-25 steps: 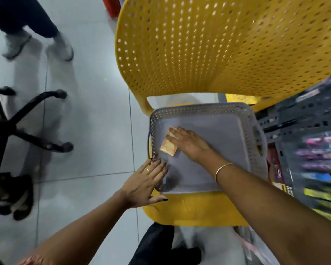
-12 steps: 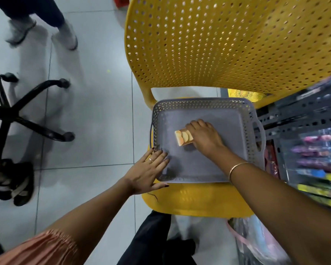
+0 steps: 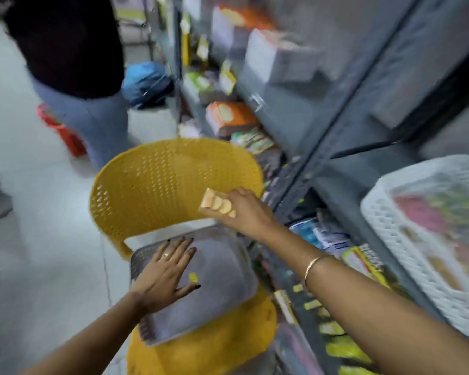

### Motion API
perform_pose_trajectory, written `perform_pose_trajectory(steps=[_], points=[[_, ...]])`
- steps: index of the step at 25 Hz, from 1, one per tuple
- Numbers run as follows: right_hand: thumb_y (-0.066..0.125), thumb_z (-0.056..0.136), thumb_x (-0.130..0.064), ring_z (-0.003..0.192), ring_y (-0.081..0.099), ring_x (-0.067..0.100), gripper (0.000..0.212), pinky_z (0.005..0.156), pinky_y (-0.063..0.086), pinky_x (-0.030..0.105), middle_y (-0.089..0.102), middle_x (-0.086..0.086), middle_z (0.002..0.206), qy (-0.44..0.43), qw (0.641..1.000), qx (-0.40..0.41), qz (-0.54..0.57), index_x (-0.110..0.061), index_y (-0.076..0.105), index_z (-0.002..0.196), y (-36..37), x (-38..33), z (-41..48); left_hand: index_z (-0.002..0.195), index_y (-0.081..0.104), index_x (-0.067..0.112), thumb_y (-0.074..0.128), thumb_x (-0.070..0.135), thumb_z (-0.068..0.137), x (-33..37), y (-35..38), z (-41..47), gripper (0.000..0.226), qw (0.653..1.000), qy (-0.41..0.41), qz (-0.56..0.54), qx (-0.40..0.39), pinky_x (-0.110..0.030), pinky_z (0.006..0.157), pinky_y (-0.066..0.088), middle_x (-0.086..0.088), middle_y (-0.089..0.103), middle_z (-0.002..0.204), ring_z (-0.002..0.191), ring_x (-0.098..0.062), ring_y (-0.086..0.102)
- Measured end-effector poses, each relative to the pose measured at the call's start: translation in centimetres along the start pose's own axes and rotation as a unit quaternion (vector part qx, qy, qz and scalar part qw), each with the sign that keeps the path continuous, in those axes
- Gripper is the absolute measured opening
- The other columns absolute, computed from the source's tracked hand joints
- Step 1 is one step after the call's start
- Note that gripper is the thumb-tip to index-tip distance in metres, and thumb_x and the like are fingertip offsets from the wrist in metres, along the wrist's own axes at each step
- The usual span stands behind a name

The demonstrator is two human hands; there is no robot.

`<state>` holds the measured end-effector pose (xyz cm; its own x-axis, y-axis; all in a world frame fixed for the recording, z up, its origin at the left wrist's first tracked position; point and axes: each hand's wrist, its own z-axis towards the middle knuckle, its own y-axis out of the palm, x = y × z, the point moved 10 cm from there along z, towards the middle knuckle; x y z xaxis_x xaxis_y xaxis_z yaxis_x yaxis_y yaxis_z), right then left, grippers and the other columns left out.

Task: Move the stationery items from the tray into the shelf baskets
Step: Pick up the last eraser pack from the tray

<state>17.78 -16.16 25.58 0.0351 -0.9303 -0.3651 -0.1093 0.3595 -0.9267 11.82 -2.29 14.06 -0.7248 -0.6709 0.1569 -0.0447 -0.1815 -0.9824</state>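
Note:
A grey perforated tray (image 3: 222,280) rests on the seat of a yellow plastic chair (image 3: 173,182). My left hand (image 3: 165,272) lies flat on the tray's left side, fingers spread. A small yellow item (image 3: 193,277) sits on the tray floor by my left thumb. My right hand (image 3: 244,212) is raised above the tray's far right corner, gripping a small orange packet (image 3: 217,203) with pale round shapes. A white lattice basket (image 3: 406,239) with colourful items stands on the shelf at the right.
Grey metal shelving (image 3: 322,147) packed with stationery runs along the right. A person in grey trousers (image 3: 92,117) stands beyond the chair, beside a red container (image 3: 65,133) and a blue bag (image 3: 146,82). The view is motion-blurred.
My right hand picked the orange packet up off the tray and lifted it to the right toward the shelves. My left hand slid onto the tray floor. The camera swung up to the shelf.

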Motion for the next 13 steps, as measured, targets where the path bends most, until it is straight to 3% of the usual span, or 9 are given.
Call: perform_pose_trajectory(steps=[4,7,10,13], points=[[0.069,0.069,-0.040,0.106,0.058,0.034,0.047,0.084,0.049,0.041,0.063,0.020,0.109,0.028,0.999,0.042,0.004,-0.008,0.062,0.102,-11.1,-0.3,-3.9,0.131,0.047,0.003,0.025,0.066,0.091,5.4,-6.8,6.5,0.077,0.994,0.080,0.012,0.069,-0.043,0.102,0.020,-0.018,0.045,0.139,0.127,-0.030,0.033],[0.070,0.073,-0.033,0.103,0.059,0.032,0.042,0.084,0.047,0.037,0.065,0.019,0.110,0.070,0.993,0.089,0.010,-0.007,0.064,0.105,-18.8,1.6,-8.3,0.126,0.052,0.001,0.021,0.064,0.092,11.1,-10.8,11.0,0.079,0.983,0.145,0.017,0.112,-0.042,0.100,0.024,-0.020,0.048,0.135,0.123,-0.032,0.040],[0.071,0.072,-0.028,0.091,0.058,0.029,0.035,0.074,0.044,0.036,0.064,0.015,0.097,0.124,0.985,0.122,-0.002,-0.005,0.064,0.099,-24.7,4.7,-12.9,0.119,0.058,0.001,0.015,0.064,0.092,16.6,-13.3,14.6,0.081,0.972,0.201,0.011,0.117,-0.039,0.096,0.037,-0.019,0.058,0.123,0.111,-0.031,0.055],[0.072,0.069,-0.026,0.079,0.056,0.024,0.031,0.067,0.042,0.034,0.060,0.007,0.083,0.201,0.967,0.155,-0.019,-0.007,0.065,0.093,-28.2,9.2,-16.8,0.125,0.055,0.002,0.012,0.065,0.092,19.8,-13.1,17.9,0.083,0.966,0.244,0.014,0.090,-0.041,0.090,0.047,-0.016,0.056,0.127,0.115,-0.028,0.054]])
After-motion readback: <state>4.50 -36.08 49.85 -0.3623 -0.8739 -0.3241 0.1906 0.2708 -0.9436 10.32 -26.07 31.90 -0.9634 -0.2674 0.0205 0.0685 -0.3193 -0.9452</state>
